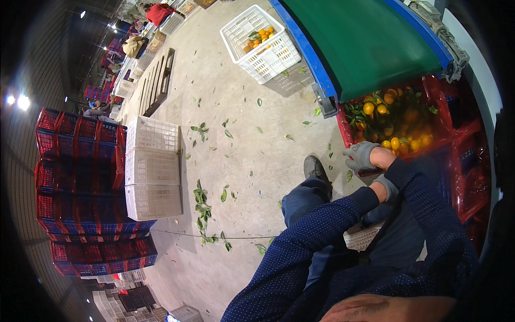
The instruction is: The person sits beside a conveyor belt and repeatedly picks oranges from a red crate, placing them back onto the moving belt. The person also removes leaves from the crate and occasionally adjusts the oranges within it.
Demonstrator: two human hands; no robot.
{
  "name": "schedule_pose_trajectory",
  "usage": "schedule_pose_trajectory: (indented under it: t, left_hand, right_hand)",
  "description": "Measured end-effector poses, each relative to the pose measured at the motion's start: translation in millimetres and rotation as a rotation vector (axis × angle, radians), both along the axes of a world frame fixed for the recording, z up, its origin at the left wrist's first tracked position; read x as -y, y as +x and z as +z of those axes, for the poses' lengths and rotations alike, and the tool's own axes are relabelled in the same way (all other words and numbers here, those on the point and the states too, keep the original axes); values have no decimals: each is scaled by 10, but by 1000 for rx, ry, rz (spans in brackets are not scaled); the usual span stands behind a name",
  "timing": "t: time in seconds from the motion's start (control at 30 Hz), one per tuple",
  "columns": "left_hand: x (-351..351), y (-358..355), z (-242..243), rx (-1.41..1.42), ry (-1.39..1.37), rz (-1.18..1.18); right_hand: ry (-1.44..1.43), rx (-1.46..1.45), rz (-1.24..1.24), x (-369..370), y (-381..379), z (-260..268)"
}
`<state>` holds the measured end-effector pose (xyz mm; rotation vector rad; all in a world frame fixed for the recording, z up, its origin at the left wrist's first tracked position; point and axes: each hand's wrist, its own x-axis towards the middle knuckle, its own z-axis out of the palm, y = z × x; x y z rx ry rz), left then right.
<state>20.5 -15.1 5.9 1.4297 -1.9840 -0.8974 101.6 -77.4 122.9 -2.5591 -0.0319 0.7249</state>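
My right hand [360, 156], in a grey glove, lies over the near-left corner of a red-lined crate [344, 128], its fingers curled over the rim. Orange citrus fruits [395, 143] with green leaves fill the crate, partly blurred. Just below the crate's corner is my left hand [388, 187], gloved in grey and partly hidden behind my right forearm; its fingers cannot be made out. Above the crate ends a green conveyor belt [378, 44] with a blue frame [305, 52].
A white plastic crate [263, 60] with citrus stands on the concrete floor left of the conveyor. Stacked white crates [153, 167] and red-and-blue crates [84, 173] stand at the left. Leaves [202, 205] litter the floor. A wooden pallet [157, 82] and several people are farther off.
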Motion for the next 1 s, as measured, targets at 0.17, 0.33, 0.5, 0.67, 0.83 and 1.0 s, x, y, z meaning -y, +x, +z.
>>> schedule_pose_trajectory:
  t: [0.17, 0.33, 0.5, 0.67, 0.83, 1.0]
  left_hand:
    - [-1, -7, -57, 44, 34, -29]
    - [-8, 7, -72, 138, 155, -52]
    - [21, 16, -11, 147, 161, -100]
    - [9, 19, 3, 67, 117, -47]
    - [43, -8, -28, 86, 132, -68]
    - [25, -10, -28, 95, 77, -76]
  right_hand:
    - [-16, -60, 11, 5, 22, -2]
    - [-16, -70, -3, 7, 22, -13]
    - [-10, -57, 0, 6, 18, -13]
    - [-12, -66, 6, 5, 20, 17]
    - [-15, -69, -5, 0, 16, 44]
    - [-6, -37, -4, 8, -1, 36]
